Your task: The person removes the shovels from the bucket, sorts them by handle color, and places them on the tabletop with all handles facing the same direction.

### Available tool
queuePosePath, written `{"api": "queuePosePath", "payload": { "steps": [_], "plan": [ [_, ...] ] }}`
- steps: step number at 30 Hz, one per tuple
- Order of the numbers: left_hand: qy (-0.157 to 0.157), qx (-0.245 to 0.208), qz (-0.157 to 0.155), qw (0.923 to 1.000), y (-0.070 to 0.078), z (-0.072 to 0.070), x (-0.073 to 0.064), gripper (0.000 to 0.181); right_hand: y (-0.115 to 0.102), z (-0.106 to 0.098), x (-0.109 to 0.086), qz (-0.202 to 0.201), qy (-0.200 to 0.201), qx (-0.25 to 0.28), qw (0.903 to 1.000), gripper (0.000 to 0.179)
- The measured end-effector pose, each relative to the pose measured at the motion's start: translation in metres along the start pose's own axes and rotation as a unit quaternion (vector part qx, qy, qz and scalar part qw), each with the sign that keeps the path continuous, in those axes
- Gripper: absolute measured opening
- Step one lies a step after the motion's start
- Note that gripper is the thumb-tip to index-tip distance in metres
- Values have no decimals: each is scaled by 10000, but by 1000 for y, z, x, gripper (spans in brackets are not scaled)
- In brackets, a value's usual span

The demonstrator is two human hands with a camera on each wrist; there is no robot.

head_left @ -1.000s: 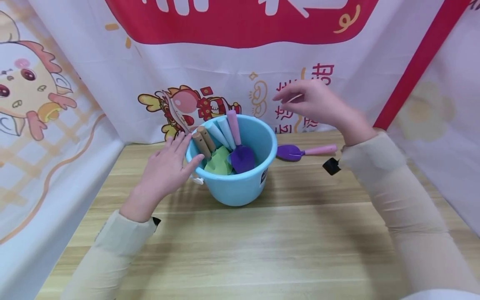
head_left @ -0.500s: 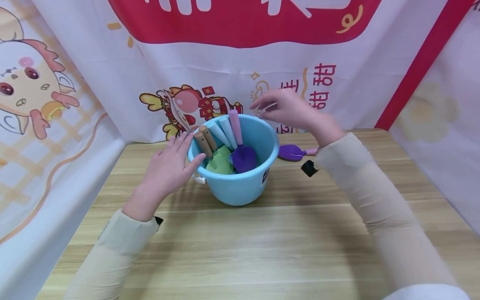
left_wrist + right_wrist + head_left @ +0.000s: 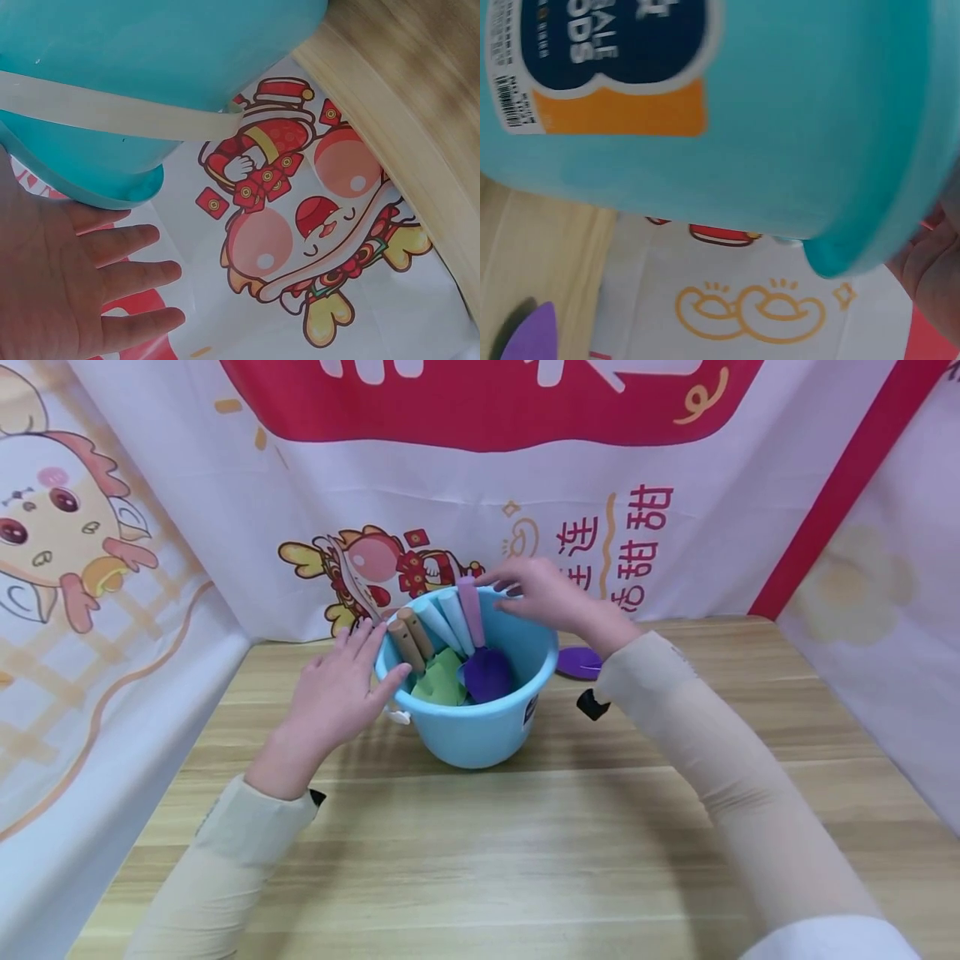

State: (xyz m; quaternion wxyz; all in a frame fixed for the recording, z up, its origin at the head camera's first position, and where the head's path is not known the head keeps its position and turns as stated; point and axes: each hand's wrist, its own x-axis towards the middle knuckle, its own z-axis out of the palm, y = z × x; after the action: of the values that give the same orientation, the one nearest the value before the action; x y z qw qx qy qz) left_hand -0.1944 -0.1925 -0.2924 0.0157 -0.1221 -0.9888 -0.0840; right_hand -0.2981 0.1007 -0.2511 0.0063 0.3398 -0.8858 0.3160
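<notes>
A light blue bucket [image 3: 472,739] stands upright on the table, holding several garden hand tools. My left hand [image 3: 333,702] lies along its left rim, fingers spread and straight, as the left wrist view also shows of the left hand [image 3: 67,277]. A purple trowel [image 3: 487,675] leans in the bucket, its pink handle [image 3: 470,610] up. My right hand [image 3: 547,597] is over the back right rim, fingertips beside that handle; contact is unclear. Two light blue handles [image 3: 442,622], two brown handles [image 3: 408,642] and a light green tool head [image 3: 442,681] are there too.
A second purple trowel [image 3: 579,663] lies on the table right of the bucket, partly covered by the right sleeve. The bucket's white carrying handle [image 3: 112,112] hangs along its side. Printed white cloth [image 3: 420,477] walls the table [image 3: 480,860] at the back and sides.
My right hand has moved left and down, from above the table's right back to the pink handle at the bucket's rim. My left hand stays at the left rim.
</notes>
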Motion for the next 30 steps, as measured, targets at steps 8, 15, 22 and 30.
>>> {"api": "queuePosePath", "payload": {
  "steps": [8,15,22,30],
  "plan": [
    [-31,86,-75,9999,-2,-1,-1,86,1,12,15,-65,59,-198,9998,46],
    [-33,2,-53,10000,-1,1,2,85,4,15,23,-9,-91,-405,9991,45],
    [-5,-59,-7,10000,1,1,5,83,5,15,26,-30,-18,-449,9990,45],
    [-22,-83,-30,10000,-2,0,2,83,-2,21,34,61,-363,-796,9961,48]
  ]
}}
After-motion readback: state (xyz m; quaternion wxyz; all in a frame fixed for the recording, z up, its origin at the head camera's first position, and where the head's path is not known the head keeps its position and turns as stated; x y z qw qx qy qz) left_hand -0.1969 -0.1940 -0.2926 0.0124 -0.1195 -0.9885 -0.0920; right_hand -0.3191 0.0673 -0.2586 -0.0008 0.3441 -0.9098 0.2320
